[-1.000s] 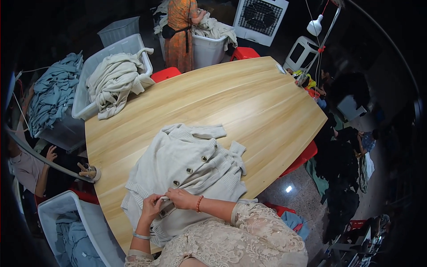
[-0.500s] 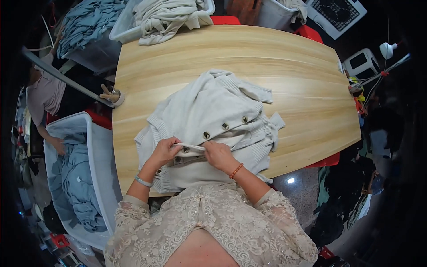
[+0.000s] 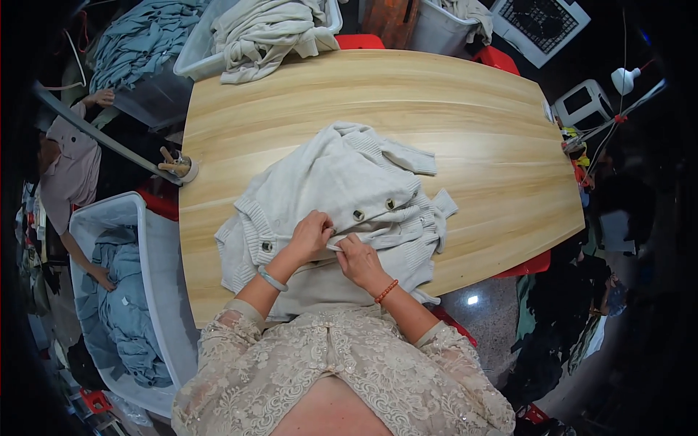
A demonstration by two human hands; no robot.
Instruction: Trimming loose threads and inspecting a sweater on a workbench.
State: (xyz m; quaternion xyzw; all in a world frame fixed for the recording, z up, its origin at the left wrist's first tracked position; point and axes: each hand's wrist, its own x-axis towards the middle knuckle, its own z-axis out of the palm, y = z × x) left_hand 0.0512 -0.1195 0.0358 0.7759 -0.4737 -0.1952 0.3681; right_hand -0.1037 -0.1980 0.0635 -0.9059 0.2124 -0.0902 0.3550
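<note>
The cream cardigan (image 3: 320, 182) lies on the bench (image 3: 502, 167) under the left hand (image 3: 329, 229), whose fingers pinch its buttoned front edge. Just beside that, the right hand (image 3: 339, 246) pinches the edge too. Two dark buttons (image 3: 358, 216) show beyond the right hand. Well left of the left hand, blue garments (image 3: 134, 341) bear a pale patch (image 3: 125, 300), too small to read.

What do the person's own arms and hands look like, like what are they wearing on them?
The arms wear beige lace sleeves with a floral pattern, ending in plain beige cuffs around the elbows. The left hand is ungloved, with a smooth, pale bangle at its wrist. The right hand, also ungloved, has an orange-red beaded bracelet.
</note>
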